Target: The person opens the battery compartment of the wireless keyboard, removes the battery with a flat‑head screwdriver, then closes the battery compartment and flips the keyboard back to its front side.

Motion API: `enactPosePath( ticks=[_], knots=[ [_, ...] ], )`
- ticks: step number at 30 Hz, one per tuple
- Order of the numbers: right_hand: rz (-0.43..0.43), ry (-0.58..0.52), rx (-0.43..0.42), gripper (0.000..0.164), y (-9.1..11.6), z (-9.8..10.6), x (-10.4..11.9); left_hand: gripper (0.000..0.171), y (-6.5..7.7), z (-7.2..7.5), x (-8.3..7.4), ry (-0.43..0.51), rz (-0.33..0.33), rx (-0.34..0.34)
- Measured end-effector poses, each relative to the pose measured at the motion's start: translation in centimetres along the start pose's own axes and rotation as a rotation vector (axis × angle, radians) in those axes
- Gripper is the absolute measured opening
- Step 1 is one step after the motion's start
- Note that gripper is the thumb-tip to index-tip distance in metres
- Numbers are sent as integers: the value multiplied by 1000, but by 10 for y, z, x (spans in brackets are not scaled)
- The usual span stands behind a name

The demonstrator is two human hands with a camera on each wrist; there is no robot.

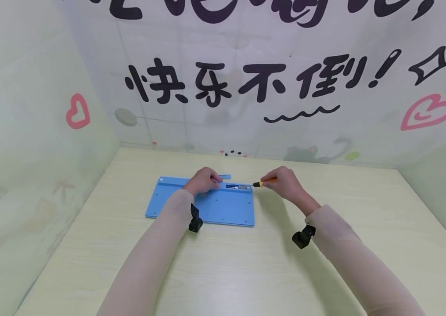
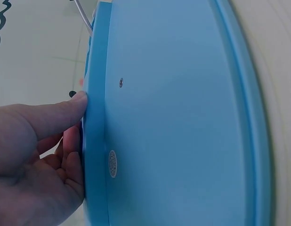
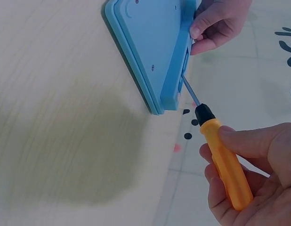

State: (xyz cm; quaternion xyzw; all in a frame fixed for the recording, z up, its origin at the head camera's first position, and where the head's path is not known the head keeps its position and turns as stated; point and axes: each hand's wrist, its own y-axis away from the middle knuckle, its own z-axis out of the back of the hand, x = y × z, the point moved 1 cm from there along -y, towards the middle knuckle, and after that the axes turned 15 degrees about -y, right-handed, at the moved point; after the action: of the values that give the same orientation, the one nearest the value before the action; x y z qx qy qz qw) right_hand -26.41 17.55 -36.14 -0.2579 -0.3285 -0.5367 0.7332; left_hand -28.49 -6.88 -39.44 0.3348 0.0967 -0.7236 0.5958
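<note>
A blue keyboard (image 1: pixel 231 210) lies underside up on the table, its raised rear ridge facing away from me. My left hand (image 1: pixel 204 181) holds that ridge near its middle, with the thumb (image 2: pixel 79 101) on the edge and the other fingers curled against it. In the ridge's right part is an open slot (image 1: pixel 231 186) with shiny parts inside, too small to make out. My right hand (image 1: pixel 284 181) grips a screwdriver (image 3: pixel 225 165) by its yellow handle. Its metal shaft slants to the slot near the ridge's right end; the tip's exact contact is hidden.
A small blue strip, like a cover (image 1: pixel 226 176), lies on the table just behind the keyboard. The pale wooden table (image 1: pixel 246 272) meets a printed cloth backdrop (image 1: pixel 223 131) at the back, with more cloth at both sides.
</note>
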Motion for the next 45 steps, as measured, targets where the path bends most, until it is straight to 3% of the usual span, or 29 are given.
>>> enactPosePath(
  ticks=[12, 22, 43, 45],
  knots=[
    [39, 59, 73, 12, -13, 5, 8, 22, 0, 0, 0, -1, -2, -6],
    [87, 180, 135, 10, -22, 7, 26, 22, 0, 1, 0, -12, -2, -12],
    [-3, 300, 202, 11, -33, 4, 55, 21, -1, -1, 1, -29, -18, -22],
    [-17, 323, 215, 17, -35, 3, 58, 21, 0, -1, 1, -26, -21, -20]
  ],
)
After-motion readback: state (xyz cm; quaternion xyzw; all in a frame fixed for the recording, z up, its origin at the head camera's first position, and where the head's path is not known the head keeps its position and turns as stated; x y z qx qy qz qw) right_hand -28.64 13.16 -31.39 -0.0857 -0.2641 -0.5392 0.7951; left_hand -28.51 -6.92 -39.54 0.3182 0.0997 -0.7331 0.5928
